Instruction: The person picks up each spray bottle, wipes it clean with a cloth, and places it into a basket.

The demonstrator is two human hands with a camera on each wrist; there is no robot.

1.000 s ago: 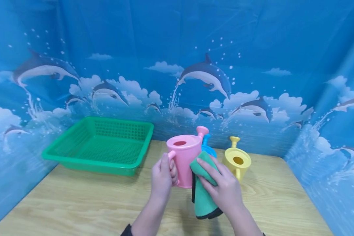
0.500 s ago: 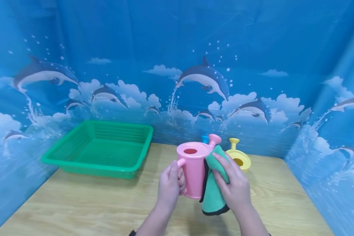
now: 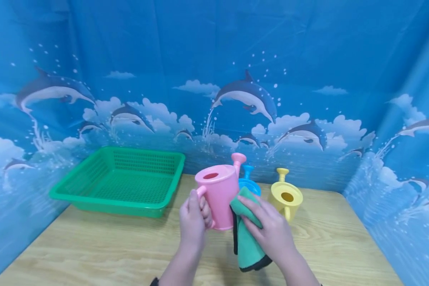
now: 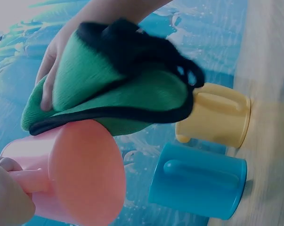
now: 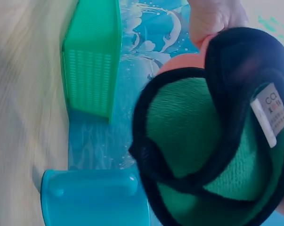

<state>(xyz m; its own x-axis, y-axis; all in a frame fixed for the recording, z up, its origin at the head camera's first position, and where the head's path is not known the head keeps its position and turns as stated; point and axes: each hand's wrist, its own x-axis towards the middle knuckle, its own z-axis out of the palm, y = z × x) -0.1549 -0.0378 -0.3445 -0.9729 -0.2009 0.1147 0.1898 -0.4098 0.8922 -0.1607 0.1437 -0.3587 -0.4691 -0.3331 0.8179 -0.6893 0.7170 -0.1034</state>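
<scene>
My left hand [image 3: 194, 217] grips the handle of a pink watering can [image 3: 219, 194], raised above the table. In the left wrist view the can's round base [image 4: 87, 174] faces the camera. My right hand [image 3: 269, 228] holds a folded green cloth [image 3: 248, 242] with dark edging against the can's right side. The cloth hangs below the fingers, and in the right wrist view a white label [image 5: 271, 113] shows on it. Behind the pink can stands a blue watering can [image 3: 250, 186], partly hidden in the head view. A yellow watering can [image 3: 286, 196] stands to its right.
A green perforated plastic basket [image 3: 111, 204] stands at the back left of the wooden table [image 3: 103, 246]. Behind and beside the table hangs a blue curtain [image 3: 186, 47] printed with dolphins.
Both hands moved right and down with the pink can and cloth, then back left and up. The blue can, mostly covered half a second ago, shows again.
</scene>
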